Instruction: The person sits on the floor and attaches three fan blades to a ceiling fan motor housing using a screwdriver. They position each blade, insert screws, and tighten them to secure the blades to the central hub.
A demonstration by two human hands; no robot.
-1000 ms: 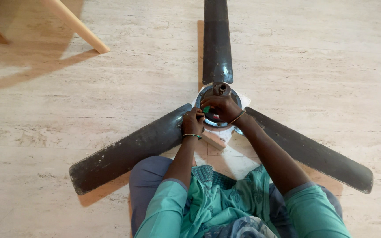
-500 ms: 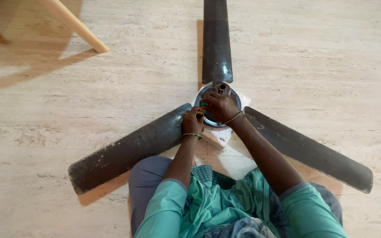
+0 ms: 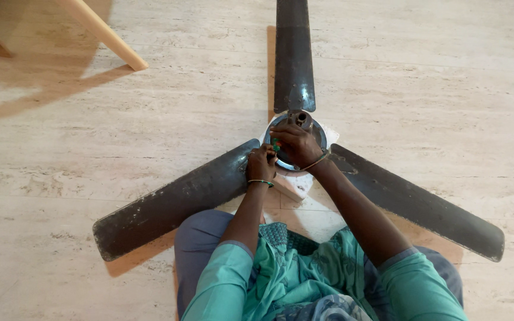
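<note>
Green-handled tool (image 3: 276, 144) between both closed hands, right hand (image 3: 295, 145) unmoved on fan hub (image 3: 319, 138), left hand (image 3: 261, 164) beside

The ceiling fan's three blades (image 3: 292, 56) are dark brown-black, speckled with pale scuffs. Its hub (image 3: 318, 135) is silvery grey metal. The floor (image 3: 447, 77) is pale beige stone with faint streaks. The sleeves (image 3: 218, 276) are teal; the cloth (image 3: 304, 267) between them is green and patterned. The furniture leg (image 3: 105, 34) is light wood.

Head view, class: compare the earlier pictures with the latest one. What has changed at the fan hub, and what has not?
Hardly anything moved. The right hand stays on the fan hub, the left hand beside it with a small green thing between them. The three fan blades lie unmoved.
</note>
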